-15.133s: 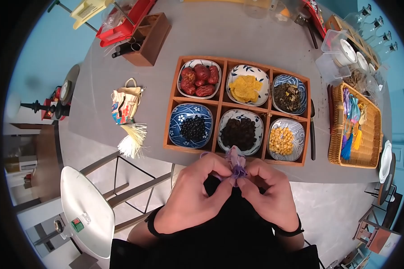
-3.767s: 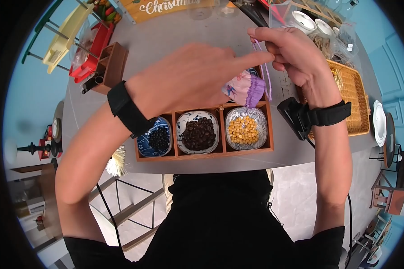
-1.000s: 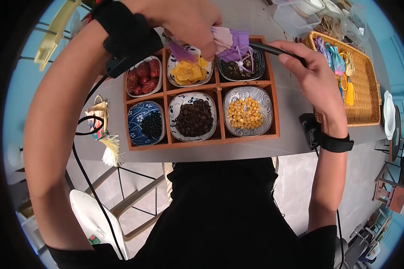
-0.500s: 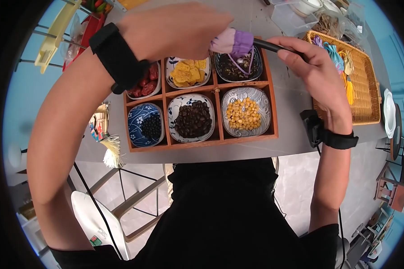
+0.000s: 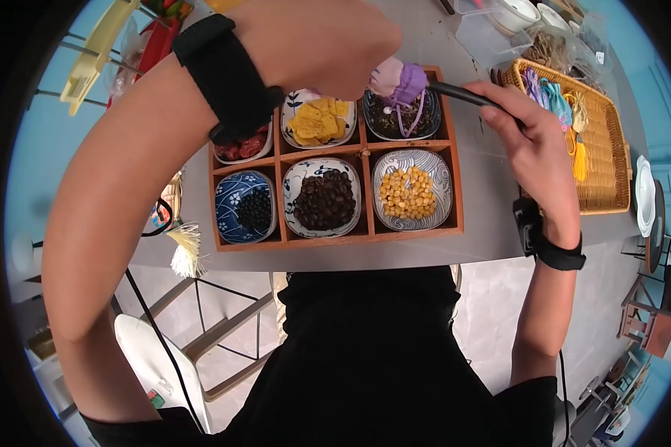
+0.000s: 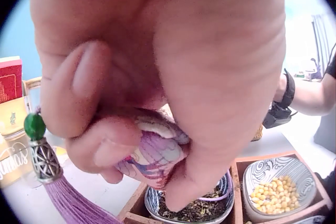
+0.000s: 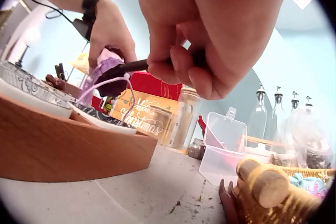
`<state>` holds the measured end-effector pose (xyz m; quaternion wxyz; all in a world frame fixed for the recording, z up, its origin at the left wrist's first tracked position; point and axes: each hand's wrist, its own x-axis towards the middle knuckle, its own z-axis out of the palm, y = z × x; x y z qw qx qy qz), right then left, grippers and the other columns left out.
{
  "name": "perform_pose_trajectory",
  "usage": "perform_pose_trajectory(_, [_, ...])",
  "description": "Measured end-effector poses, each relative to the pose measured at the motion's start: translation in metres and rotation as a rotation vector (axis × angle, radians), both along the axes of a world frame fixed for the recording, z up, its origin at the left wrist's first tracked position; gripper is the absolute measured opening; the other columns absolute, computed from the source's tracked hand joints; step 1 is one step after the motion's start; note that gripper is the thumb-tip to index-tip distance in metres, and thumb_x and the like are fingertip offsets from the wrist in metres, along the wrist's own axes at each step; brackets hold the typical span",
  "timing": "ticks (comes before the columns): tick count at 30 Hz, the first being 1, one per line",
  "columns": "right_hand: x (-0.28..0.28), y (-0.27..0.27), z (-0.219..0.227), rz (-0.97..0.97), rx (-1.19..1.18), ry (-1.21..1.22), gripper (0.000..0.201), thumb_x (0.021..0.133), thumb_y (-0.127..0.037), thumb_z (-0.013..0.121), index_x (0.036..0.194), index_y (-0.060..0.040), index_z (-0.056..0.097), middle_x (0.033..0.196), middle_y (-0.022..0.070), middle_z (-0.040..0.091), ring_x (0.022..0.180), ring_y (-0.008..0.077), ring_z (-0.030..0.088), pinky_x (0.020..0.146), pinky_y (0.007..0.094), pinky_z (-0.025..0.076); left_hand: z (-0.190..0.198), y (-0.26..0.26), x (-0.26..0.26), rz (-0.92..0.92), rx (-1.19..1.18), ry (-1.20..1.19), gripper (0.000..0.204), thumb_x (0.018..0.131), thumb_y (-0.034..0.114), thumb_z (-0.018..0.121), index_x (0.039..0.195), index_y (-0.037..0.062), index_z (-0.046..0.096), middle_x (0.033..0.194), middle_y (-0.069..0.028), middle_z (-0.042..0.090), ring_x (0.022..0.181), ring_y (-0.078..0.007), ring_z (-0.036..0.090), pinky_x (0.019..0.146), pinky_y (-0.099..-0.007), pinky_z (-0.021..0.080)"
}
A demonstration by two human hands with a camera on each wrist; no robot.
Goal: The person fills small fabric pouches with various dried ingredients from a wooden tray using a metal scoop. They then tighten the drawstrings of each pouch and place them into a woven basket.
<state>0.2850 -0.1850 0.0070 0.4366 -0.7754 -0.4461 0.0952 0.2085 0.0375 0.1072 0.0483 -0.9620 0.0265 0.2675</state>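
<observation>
Gray table (image 5: 488,194), yellow kernels (image 5: 408,192) in bowl (image 5: 441,171), left hand (image 5: 335,46) gripping pouch (image 5: 405,82)

the pouch (image 5: 399,80) is pink and purple. the corn bowl (image 5: 411,189) has grey-and-white swirls; the black-bean bowl (image 5: 244,207) is blue with white flowers.

Bright views bend toward blackened round edges.

Six bowls (image 5: 443,186), one box (image 5: 339,241), one wicker basket (image 5: 605,179), one held pouch (image 5: 405,84)
</observation>
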Motion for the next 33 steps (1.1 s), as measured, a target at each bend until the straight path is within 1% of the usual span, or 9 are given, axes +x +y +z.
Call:
perform_pose_trajectory(2, [0.000,-0.004,-0.005,-0.045,0.022,0.087,0.025,0.093,-0.006,0.054,0.114,-0.0018,0.066,0.079,0.0010,0.059,0.070,0.0082,0.047,0.062,0.0237,0.038,-0.018,0.009,-0.006,-0.028,0.013,-0.030,0.028,0.078,0.024,0.066,0.091,-0.0006,0.066,0.090,-0.0174,0.070,0.086,-0.0281,0.067,0.071,-0.0403,0.050])
perform_pose_trajectory(4, [-0.005,0.002,-0.002,-0.014,0.016,0.160,0.025,0.093,-0.007,0.054,0.114,-0.0019,0.066,0.078,0.0004,0.059,0.070,0.0080,0.047,0.062,0.0238,0.038,-0.041,0.010,-0.015,-0.264,-0.007,-0.493,0.033,0.069,0.002,0.069,0.099,-0.0003,0.055,0.084,-0.0172,0.062,0.085,-0.0359,0.063,0.071,-0.0433,0.050])
perform_pose_trajectory(9, [-0.006,0.010,-0.001,0.094,0.004,0.304,0.026,0.093,-0.010,0.055,0.116,-0.0029,0.066,0.077,0.0002,0.061,0.070,0.0079,0.048,0.064,0.0239,0.040,-0.049,0.007,-0.022,-0.240,-0.021,-0.512,0.035,0.069,0.000,0.068,0.101,-0.0001,0.054,0.084,-0.0167,0.061,0.084,-0.0356,0.062,0.071,-0.0428,0.049])
perform_pose_trajectory(15, [0.008,-0.002,0.004,-0.025,-0.144,0.221,0.026,0.092,-0.010,0.057,0.116,-0.0038,0.066,0.079,0.0004,0.062,0.074,0.0074,0.051,0.066,0.0233,0.041,-0.050,0.015,-0.025,-0.272,0.042,-0.538,0.040,0.069,0.000,0.069,0.105,0.0007,0.050,0.089,-0.0162,0.060,0.087,-0.0351,0.061,0.072,-0.0428,0.049])
perform_pose_trajectory(18, [0.005,0.007,-0.002,0.047,0.042,0.289,0.025,0.093,-0.009,0.057,0.116,-0.0029,0.066,0.077,0.0001,0.060,0.072,0.0073,0.050,0.065,0.0228,0.041,-0.053,0.013,-0.022,-0.294,-0.007,-0.576,0.041,0.069,0.000,0.069,0.105,0.0013,0.049,0.089,-0.0157,0.059,0.087,-0.0354,0.061,0.072,-0.0434,0.049])
perform_pose_trajectory(24, [0.001,-0.002,-0.002,-0.040,-0.029,-0.075,0.026,0.088,0.002,0.056,0.112,-0.0030,0.066,0.073,0.0075,0.049,0.063,0.0164,0.044,0.060,0.0289,0.038,-0.056,0.020,-0.027,-0.285,-0.013,-0.600,0.042,0.069,-0.001,0.069,0.105,0.0017,0.048,0.086,-0.0159,0.058,0.085,-0.0357,0.060,0.071,-0.0438,0.048])
perform_pose_trajectory(28, [-0.011,0.009,0.006,0.016,0.102,-0.093,0.027,0.088,0.003,0.056,0.112,-0.0029,0.066,0.072,0.0083,0.047,0.063,0.0169,0.043,0.059,0.0292,0.037,-0.048,0.015,-0.022,-0.305,0.012,-0.530,0.041,0.067,-0.001,0.068,0.105,0.0000,0.053,0.085,-0.0167,0.061,0.086,-0.0346,0.062,0.070,-0.0423,0.049])
perform_pose_trajectory(31, [-0.013,0.008,0.011,0.030,0.045,-0.105,0.026,0.088,0.002,0.056,0.112,-0.0030,0.066,0.074,0.0085,0.050,0.064,0.0176,0.045,0.061,0.0294,0.038,-0.039,0.006,-0.023,-0.268,0.059,-0.501,0.033,0.066,-0.001,0.067,0.097,-0.0007,0.057,0.082,-0.0168,0.062,0.084,-0.0348,0.063,0.069,-0.0420,0.050])
perform_pose_trajectory(33, [-0.006,-0.004,0.008,-0.030,-0.118,-0.068,0.023,0.093,-0.006,0.056,0.113,-0.0010,0.065,0.078,0.0007,0.051,0.071,0.0106,0.043,0.064,0.0253,0.036,-0.039,0.011,-0.025,-0.278,0.059,-0.536,0.030,0.066,-0.001,0.067,0.095,-0.0009,0.058,0.081,-0.0172,0.062,0.083,-0.0351,0.063,0.069,-0.0423,0.049])
